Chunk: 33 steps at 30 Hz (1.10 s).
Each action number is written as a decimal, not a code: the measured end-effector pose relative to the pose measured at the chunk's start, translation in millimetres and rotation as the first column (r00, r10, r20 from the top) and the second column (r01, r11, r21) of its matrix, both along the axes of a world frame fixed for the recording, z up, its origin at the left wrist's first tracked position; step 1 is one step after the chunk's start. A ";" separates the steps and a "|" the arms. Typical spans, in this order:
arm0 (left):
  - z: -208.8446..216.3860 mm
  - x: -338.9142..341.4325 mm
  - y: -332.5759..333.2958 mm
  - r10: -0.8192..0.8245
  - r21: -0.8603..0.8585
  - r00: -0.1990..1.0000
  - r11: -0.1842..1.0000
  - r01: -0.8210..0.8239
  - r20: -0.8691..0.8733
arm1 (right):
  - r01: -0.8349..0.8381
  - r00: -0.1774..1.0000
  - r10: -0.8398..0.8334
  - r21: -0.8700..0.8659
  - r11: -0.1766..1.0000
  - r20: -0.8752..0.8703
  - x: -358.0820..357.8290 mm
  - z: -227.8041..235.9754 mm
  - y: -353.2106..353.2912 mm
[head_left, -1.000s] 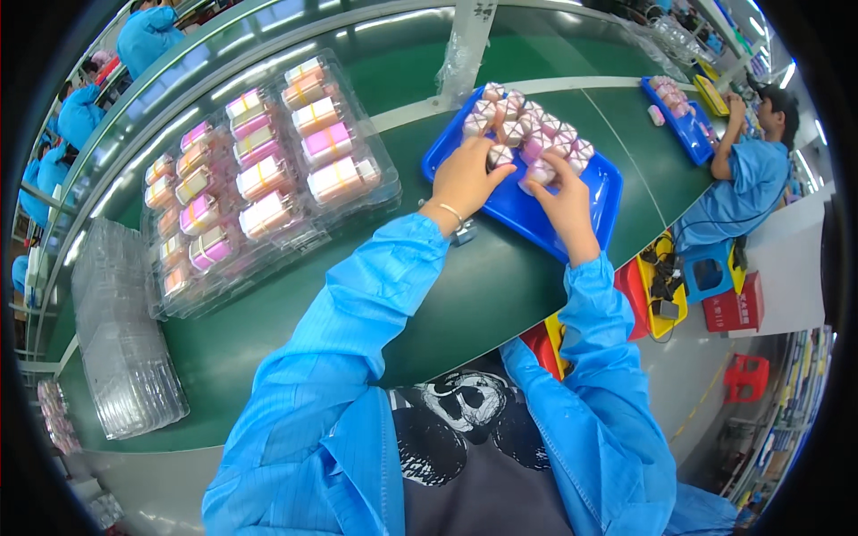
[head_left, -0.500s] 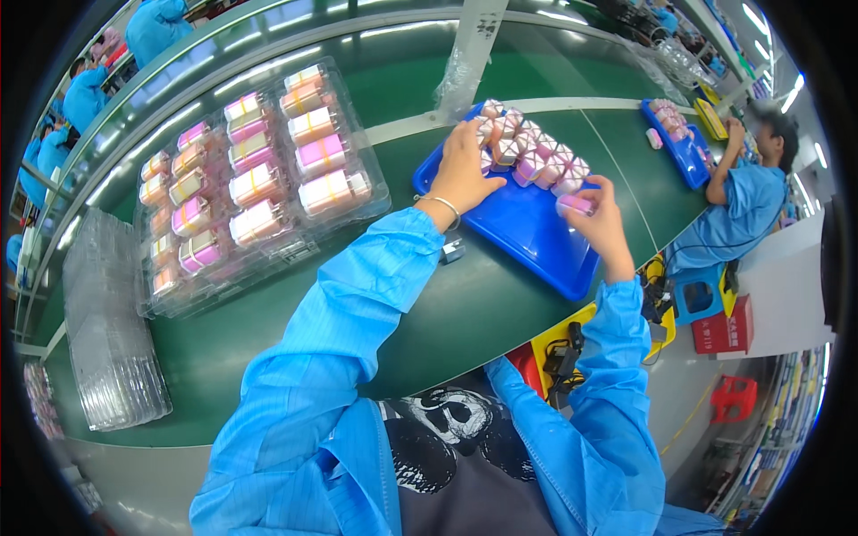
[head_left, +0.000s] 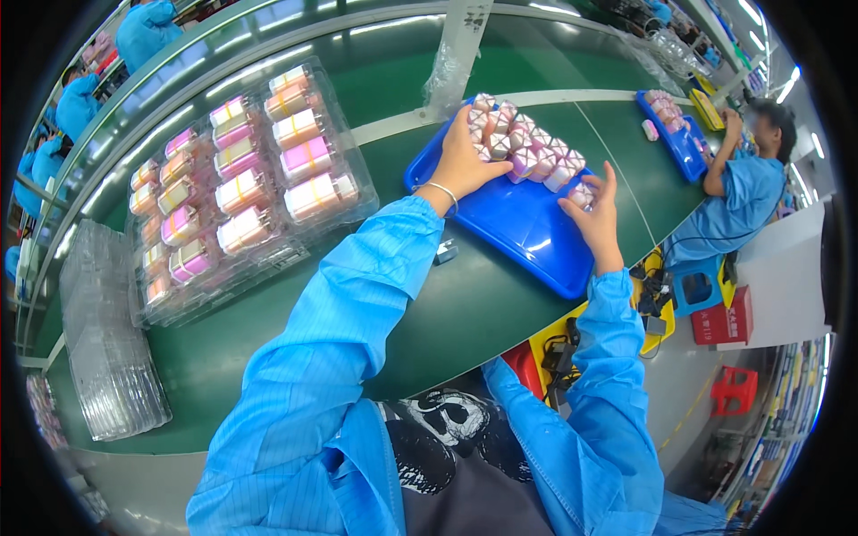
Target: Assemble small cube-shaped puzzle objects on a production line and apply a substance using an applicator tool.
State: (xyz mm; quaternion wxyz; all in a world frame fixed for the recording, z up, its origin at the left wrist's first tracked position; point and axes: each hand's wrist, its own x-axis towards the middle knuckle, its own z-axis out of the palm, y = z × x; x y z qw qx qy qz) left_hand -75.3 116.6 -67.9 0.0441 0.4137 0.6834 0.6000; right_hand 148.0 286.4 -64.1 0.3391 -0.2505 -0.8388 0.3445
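Observation:
A blue tray (head_left: 527,232) lies tilted across the green table in front of me. Packed in its far part are several small pink-and-white blocks (head_left: 539,154), with pale ends crossed by lines. My left hand (head_left: 465,168) rests against the left side of this group, thumb and fingers spread apart around it. At the group's right end, my right hand (head_left: 597,214) has one small block (head_left: 582,194) between thumb and fingers, its lined end turned up. Left of the tray, a clear plastic blister tray (head_left: 365,198) holds rows of pink, white and orange blocks bound with yellow bands.
Stacked clear trays (head_left: 112,335) lie at the left table edge. A small dark piece (head_left: 445,252) sits beside the blue tray. Behind it rises a white post (head_left: 458,54). On the right, a co-worker in blue (head_left: 742,192) works at another blue tray (head_left: 684,147). Yellow bins (head_left: 657,326) hold black adapters.
The block in my right hand has turned from showing its pink side to showing its lined end, close to the group. My left thumb has moved nearer the blocks.

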 end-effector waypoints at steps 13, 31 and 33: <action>1.3 -11.4 12.2 -0.112 -0.006 0.989 0.994 0.112 -0.097 | -0.187 0.982 0.156 -0.480 0.857 -0.106 -41.1 5.4 16.2; 3.8 20.5 0.5 -0.146 -0.175 0.979 0.977 0.120 -0.142 | -0.399 0.904 0.205 -0.571 0.717 -0.374 -50.9 2.8 -38.8; 4.8 30.2 5.6 -0.093 -0.178 0.992 0.981 0.076 -0.089 | -0.358 0.907 0.139 -0.551 0.754 -0.399 -55.8 -4.5 -45.1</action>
